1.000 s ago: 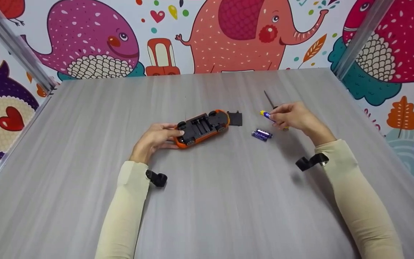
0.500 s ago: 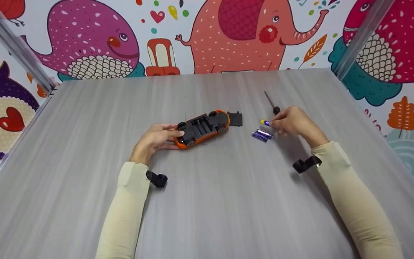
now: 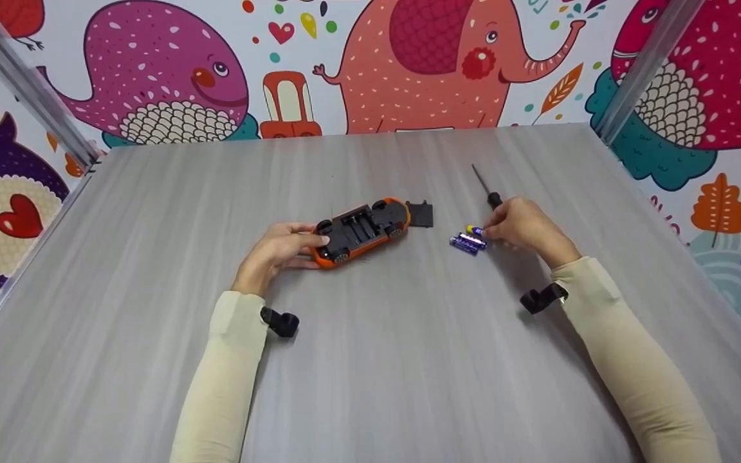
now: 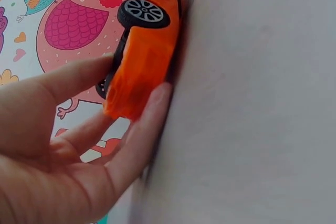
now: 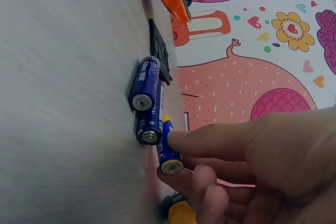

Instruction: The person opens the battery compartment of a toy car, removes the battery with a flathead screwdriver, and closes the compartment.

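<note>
An orange toy car lies upside down on the table, its black underside and open battery compartment facing up. My left hand grips one end of it, thumb over the underside and fingers beneath; the left wrist view shows the orange body between them. My right hand pinches a blue battery with a yellow end. That battery is right beside two purple-blue batteries lying side by side on the table.
The black battery cover lies just past the car's far end. A screwdriver lies behind my right hand, its shaft pointing away; its yellow handle end shows in the right wrist view. Patterned wall panels border the grey table.
My right hand has come down and slightly left with the pinched battery, bringing it beside the other two. More of the screwdriver's handle is uncovered. The left hand and car stay put.
</note>
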Demonstrator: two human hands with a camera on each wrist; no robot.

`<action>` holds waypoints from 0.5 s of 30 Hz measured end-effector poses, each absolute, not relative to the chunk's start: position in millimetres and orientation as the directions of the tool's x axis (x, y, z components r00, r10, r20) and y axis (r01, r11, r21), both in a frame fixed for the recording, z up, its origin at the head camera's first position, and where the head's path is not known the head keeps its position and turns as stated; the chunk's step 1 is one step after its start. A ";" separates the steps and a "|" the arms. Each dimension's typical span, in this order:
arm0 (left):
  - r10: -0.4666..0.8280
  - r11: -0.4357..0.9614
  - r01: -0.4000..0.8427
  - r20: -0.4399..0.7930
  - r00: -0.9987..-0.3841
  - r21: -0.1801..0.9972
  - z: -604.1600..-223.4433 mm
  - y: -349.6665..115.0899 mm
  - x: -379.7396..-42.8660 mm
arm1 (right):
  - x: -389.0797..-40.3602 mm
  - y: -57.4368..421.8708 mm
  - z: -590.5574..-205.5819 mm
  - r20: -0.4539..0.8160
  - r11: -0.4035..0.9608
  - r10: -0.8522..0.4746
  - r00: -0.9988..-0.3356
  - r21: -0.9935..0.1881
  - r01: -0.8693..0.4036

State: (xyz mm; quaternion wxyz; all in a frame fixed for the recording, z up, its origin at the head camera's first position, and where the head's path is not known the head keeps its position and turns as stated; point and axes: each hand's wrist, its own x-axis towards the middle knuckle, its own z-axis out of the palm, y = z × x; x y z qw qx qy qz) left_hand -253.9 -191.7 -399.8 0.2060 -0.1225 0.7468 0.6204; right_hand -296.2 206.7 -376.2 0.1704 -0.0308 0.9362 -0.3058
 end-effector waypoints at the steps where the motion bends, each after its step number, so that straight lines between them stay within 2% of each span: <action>1: 0.071 0.201 -0.437 -0.458 -0.886 0.877 -399.9 -191.8 -253.6 | -295.9 206.2 -375.9 -0.300 0.814 -0.166 -0.939 -0.579 0.042; 15: 0.065 0.204 -0.433 -0.453 -0.889 0.878 -395.6 -189.6 -251.5 | -295.0 203.4 -375.7 -0.288 0.820 -0.166 -0.943 -0.571 0.030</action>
